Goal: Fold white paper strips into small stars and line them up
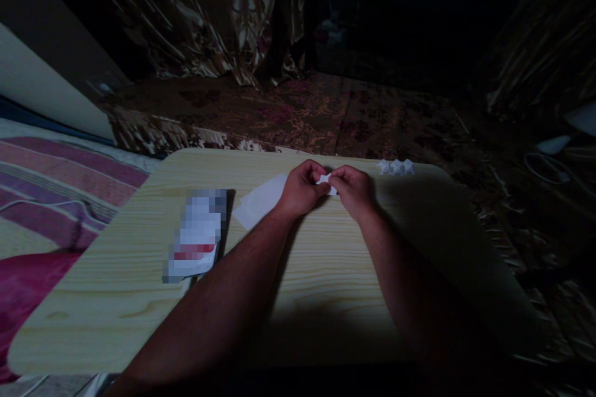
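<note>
Forearms outstretched, left hand (300,189) and right hand (354,191) together — pinching folded paper (326,181)

The room is dim, lit mostly on its left side. A pale wooden bench (116,298) with rounded corners fills the middle, its grain bright toward 8 o'clock and sunk in shadow toward 4 o'clock. At 11 o'clock hangs a shiny curtain (195,12), brown with a gold floral pattern. A like-patterned cloth (298,111) covers the floor at 12 o'clock, just behind the bench. A striped pink and purple blanket (56,180) lies at 9 o'clock, a slanted pale panel (41,93) at 10 o'clock. Toward 1 o'clock all is near black; a white cable (544,167) lies at 3 o'clock.
</note>
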Available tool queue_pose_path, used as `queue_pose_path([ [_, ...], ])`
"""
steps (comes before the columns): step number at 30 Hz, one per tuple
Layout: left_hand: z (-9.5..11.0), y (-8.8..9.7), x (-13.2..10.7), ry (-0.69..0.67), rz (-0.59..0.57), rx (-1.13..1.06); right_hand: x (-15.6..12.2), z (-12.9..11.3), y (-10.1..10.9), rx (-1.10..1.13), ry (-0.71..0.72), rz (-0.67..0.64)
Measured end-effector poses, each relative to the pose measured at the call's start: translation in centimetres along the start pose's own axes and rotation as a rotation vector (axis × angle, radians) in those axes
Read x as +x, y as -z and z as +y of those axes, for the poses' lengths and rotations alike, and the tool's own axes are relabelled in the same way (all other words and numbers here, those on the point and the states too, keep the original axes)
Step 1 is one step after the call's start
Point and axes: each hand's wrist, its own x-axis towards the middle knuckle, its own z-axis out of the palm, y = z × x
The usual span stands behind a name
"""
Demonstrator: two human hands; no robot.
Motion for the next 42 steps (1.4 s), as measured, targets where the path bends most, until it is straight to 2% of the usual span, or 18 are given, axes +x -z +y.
queue_pose_path([
  [16,0.42,-0.12,-0.01,0.032,0.016,-0.054,0.05,0.04,0.05,0.023,-0.022,-0.015],
  [21,0.41,-0.07,-0.06,0.022,-0.011,-0.028,0.06,0.11,0.1,0.026,-0.004,-0.008],
  [28,0.13,-0.01,0.16,0.037,0.03,-0.095,0.26,0.23,0.15,0.067,-0.033,-0.02],
  [42,0.37,0.01,0.26,0.051,0.088,-0.129,0.22,0.14,0.21,-0.017,-0.039,-0.029],
])
